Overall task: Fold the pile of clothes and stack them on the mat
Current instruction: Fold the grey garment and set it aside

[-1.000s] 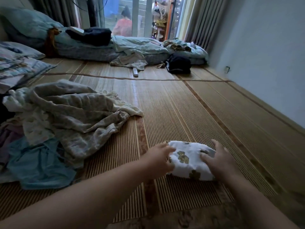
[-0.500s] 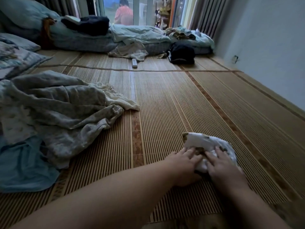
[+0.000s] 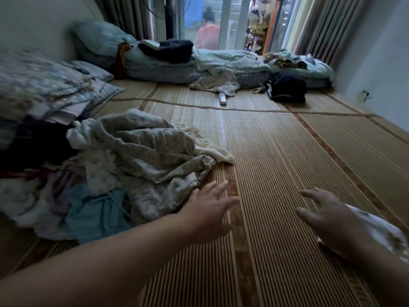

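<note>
A loose pile of clothes (image 3: 132, 160) lies on the striped woven mat (image 3: 287, 173) at the left, grey-white cloth on top and a teal garment (image 3: 95, 216) at its near edge. My left hand (image 3: 210, 209) hovers with spread fingers just beside the pile's near right edge, holding nothing. My right hand (image 3: 329, 220) is also spread and empty, over the mat. A small folded white garment with bear prints (image 3: 380, 229) lies at the far right, partly hidden behind my right wrist.
Folded bedding and pillows (image 3: 44, 89) sit at the left. A low mattress with blankets (image 3: 221, 63) runs along the back, with a dark bag (image 3: 287, 87) and a white remote (image 3: 222, 99) in front of it. A person stands beyond the glass door. The wall is at the right.
Both hands have let go of the folded bear-print garment and moved left toward the pile. My view has swung left, so the folded garment now sits at the right edge.
</note>
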The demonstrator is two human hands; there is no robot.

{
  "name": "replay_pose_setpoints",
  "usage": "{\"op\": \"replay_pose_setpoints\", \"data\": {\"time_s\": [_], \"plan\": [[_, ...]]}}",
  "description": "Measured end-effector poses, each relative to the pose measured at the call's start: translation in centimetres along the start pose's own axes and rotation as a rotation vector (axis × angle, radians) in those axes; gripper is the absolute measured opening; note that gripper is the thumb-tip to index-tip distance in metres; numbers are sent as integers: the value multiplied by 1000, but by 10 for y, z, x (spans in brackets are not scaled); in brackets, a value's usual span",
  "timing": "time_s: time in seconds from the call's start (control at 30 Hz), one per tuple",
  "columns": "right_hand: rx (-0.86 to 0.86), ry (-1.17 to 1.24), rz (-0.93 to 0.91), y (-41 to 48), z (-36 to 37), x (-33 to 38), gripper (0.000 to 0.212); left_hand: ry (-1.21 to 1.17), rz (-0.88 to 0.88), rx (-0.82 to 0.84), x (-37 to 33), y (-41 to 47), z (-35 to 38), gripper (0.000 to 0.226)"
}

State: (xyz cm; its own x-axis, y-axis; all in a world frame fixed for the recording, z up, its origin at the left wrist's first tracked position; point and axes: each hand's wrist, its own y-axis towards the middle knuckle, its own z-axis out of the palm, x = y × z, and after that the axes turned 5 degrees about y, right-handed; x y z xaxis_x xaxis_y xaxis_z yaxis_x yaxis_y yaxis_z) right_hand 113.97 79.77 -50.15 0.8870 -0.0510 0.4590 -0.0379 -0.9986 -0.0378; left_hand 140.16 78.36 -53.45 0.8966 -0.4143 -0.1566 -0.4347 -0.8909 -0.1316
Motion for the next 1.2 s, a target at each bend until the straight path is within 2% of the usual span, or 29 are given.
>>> {"op": "replay_pose_setpoints", "data": {"time_s": [0.1, 0.2, 0.33, 0.37, 0.47, 0.53, 0.63, 0.77, 0.83, 0.87, 0.97, 1.07, 1.2], "plan": [[145, 51, -219, 11, 31, 73, 54, 48, -250, -114, 82, -36, -12, 75], [243, 12, -368, 22, 79, 140, 65, 32, -430, -158, 146, -70, -17, 98], [370, -216, -433, 45, 150, 198, 85, -40, -465, -58, 183, -99, 1, 98], [379, -276, -412, 52, 165, 204, 83, -48, -454, -51, 187, -102, 7, 102], [284, -329, -347, 64, 184, 214, 54, -172, -453, -67, 187, -102, 16, 100], [295, -144, -304, 73, 179, 214, 45, -249, -451, -107, 183, -99, 12, 91], [404, 394, -246, 74, 133, 224, 33, -363, -443, -162, 176, -100, -7, 90], [280, 760, -198, 51, 33, 247, 21, -575, -385, -317, 151, -107, -44, 86], [91, 885, -259, 35, -15, 258, 20, -669, -300, -370, 128, -115, -67, 78], [72, 1025, -251, 26, -34, 267, 23, -665, -251, -391, 115, -120, -79, 75], [210, 1319, -302, 0, -80, 282, 32, -699, -127, -465, 76, -133, -107, 68], [311, 1465, -327, -23, -105, 286, 31, -850, -15, -504, 45, -143, -115, 70], [331, 1480, -288, -38, -109, 265, 30, -992, -68, -609, 25, -147, -115, 11]]}}
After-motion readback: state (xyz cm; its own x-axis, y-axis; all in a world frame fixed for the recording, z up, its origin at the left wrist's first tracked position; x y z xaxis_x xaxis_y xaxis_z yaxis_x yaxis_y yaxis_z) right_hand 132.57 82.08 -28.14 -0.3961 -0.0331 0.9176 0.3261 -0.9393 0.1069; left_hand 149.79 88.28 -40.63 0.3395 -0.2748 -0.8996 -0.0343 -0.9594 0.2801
